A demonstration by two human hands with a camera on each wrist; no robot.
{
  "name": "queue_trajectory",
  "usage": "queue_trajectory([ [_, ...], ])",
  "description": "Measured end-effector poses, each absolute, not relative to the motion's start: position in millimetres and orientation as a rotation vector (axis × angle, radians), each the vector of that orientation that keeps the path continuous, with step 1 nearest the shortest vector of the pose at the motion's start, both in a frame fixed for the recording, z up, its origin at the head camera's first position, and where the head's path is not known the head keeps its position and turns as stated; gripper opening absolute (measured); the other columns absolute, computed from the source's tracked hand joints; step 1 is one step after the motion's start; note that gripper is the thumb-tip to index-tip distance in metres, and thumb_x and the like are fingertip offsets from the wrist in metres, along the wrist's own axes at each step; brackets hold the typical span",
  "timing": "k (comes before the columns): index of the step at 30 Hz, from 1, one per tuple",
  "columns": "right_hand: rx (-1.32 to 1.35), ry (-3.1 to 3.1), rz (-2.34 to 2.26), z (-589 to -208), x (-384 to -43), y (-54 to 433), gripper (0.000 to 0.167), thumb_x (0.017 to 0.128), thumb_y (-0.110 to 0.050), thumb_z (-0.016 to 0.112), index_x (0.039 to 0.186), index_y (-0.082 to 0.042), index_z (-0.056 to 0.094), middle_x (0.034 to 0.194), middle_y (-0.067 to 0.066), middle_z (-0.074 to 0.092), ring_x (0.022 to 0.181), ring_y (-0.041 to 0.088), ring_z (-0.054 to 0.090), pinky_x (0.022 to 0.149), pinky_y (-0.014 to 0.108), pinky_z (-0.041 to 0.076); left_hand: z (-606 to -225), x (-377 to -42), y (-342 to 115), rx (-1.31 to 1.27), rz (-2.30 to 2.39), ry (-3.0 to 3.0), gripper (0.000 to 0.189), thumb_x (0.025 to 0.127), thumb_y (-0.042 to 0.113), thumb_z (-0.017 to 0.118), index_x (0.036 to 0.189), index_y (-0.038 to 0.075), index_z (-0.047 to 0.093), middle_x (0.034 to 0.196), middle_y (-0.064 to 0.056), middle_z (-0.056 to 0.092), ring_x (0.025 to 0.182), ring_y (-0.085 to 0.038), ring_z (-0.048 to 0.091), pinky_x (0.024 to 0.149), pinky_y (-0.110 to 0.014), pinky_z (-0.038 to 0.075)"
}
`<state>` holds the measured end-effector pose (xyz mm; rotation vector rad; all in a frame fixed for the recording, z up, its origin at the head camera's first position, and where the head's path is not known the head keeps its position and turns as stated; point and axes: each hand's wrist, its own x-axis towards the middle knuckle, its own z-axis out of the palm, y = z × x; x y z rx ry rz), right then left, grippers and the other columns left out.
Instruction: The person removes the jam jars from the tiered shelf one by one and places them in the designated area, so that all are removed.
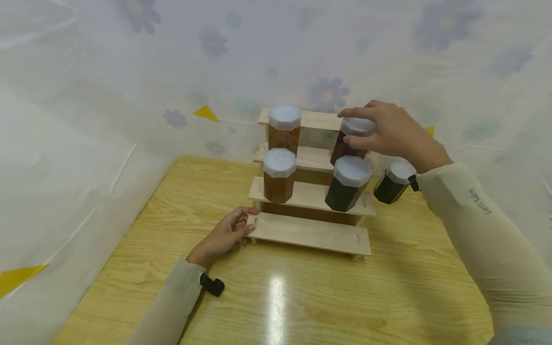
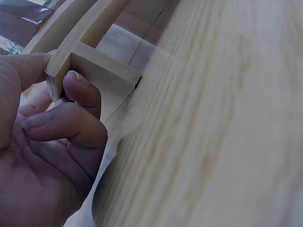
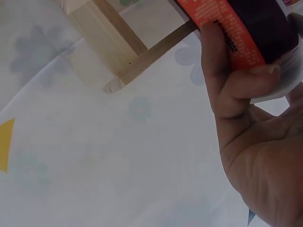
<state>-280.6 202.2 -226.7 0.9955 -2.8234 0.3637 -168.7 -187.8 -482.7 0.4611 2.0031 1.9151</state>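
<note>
My right hand grips a dark red jar around its white lid, thumb and fingers on either side. That jar is at the right end of the third step of a stepped wooden rack; its orange label shows in the right wrist view. With thumb above and curled fingers below, my left hand pinches the left end of the rack's lowest board. An amber jar and a nearly black jar stand on the second step. Another amber jar rises behind, its base hidden.
A dark jar with a white lid stands on the wood-grain table, right of the rack and beside my right wrist. Behind the rack hangs a pale flowered sheet with yellow triangles.
</note>
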Motion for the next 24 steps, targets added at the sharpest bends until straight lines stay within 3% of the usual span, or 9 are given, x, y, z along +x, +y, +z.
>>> queue_trajectory([
  [24,0.925,-2.772,0.437,-226,-271,220,0.055,0.097,-0.029,0.072,0.149,-0.017,0.058,0.128,0.026,0.059,0.105,0.042,0.059,0.076,0.058,0.051,-481,-167,-185,0.466,1.917,1.969,0.041,0.108,0.014,0.059,0.147,0.007,0.047,0.095,-0.008,0.046,0.054,-0.011,0.040,0.045,-0.022,0.034],
])
